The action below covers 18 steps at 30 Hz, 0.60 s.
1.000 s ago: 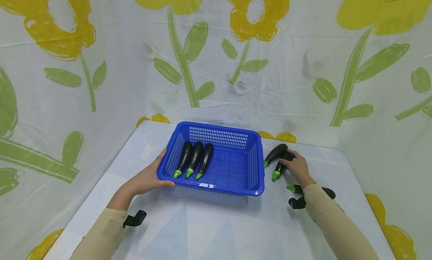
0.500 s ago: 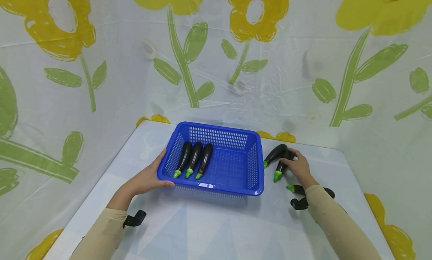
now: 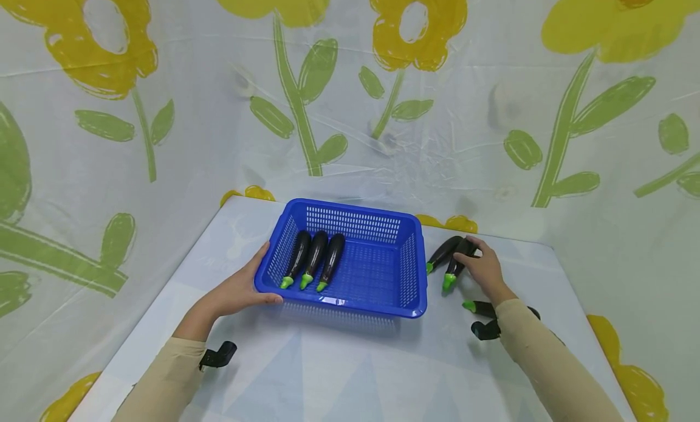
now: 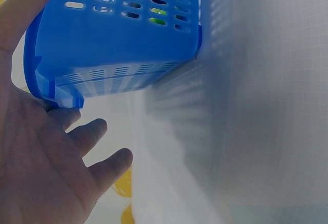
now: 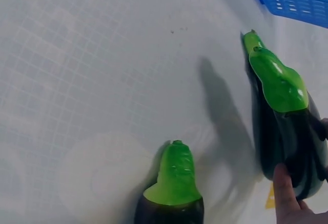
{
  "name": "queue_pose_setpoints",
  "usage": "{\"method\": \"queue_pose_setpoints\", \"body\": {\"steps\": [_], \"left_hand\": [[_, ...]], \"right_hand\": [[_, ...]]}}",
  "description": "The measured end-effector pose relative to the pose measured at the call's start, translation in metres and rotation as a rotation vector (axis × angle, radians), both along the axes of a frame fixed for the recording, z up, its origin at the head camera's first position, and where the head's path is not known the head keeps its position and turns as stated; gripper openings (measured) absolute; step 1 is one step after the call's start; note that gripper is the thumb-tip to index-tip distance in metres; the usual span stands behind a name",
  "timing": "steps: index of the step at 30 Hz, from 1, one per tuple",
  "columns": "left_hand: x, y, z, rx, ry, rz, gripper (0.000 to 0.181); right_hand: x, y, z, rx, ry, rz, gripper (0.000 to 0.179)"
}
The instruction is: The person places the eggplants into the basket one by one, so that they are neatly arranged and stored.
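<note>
In the head view my right hand [image 3: 485, 269] pinches a dark eggplant [image 3: 452, 270] near its far end, green stem end toward me. The right wrist view shows the held eggplant [image 5: 294, 131] over a second eggplant [image 5: 262, 131], with a detached shadow on the table, so it appears slightly raised. Another eggplant [image 3: 481, 308] lies nearer, partly behind the right forearm. My left hand [image 3: 240, 291] rests against the left front corner of a blue basket [image 3: 350, 306], fingers spread and mostly straight in the left wrist view. Inside, three eggplants [image 3: 315, 258] lie side by side at the left.
The basket stands on a white table [image 3: 306, 373] with pale blue triangles. Flower-printed sheeting [image 3: 470, 136] surrounds the table's back and sides. Black wrist mounts [image 3: 219, 355] stick out from both sleeves.
My right hand and the eggplant it pinches have shifted slightly, the stem end rising a little. The left hand and the basket stay in place.
</note>
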State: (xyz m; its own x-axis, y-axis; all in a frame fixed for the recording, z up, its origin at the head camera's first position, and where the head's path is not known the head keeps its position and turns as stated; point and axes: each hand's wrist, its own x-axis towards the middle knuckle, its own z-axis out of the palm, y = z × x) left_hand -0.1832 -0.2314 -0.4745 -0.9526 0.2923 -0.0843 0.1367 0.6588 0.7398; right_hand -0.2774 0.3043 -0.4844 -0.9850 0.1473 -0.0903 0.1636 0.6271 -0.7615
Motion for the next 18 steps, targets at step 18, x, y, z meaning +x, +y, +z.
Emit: {"method": "queue_pose_setpoints", "body": {"steps": [18], "left_hand": [[-0.0011, -0.0005, -0.0024, -0.007, 0.017, -0.003, 0.12]], "right_hand": [[-0.0032, -0.0091, 0.0079, -0.034, 0.004, 0.041, 0.072]]}}
